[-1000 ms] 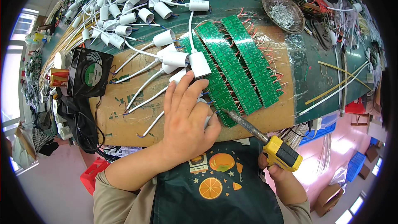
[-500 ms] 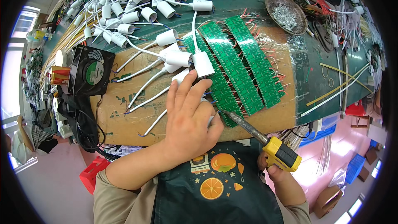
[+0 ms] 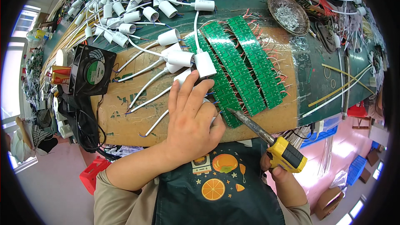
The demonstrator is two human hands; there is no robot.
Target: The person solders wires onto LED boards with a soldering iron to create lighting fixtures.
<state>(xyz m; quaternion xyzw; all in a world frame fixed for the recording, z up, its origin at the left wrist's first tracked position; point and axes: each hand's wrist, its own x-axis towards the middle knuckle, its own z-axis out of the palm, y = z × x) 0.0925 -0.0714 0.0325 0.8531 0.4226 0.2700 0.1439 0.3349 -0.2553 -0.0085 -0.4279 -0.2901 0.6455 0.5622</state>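
Note:
In my right hand is a yellow-and-black soldering iron; its metal tip points left, at the near end of the closest green circuit board strip. My left hand is closed over a white lamp socket, mostly hidden under the thumb and index finger, with thin wire ends reaching the board edge. Its other fingertips rest by another white socket. Further white sockets with white cables lie along the board's left edge. Two more green strips lie alongside, with red and white wires sticking out.
A black fan stands at the left of the brown cardboard. Many white sockets are piled at the back. A round dish of metal scraps sits at the back right. Crossed strips lie on the right.
The soldering iron has shifted slightly right, its tip moving away from the wire ends by my left hand and over the board. My left hand stays almost still.

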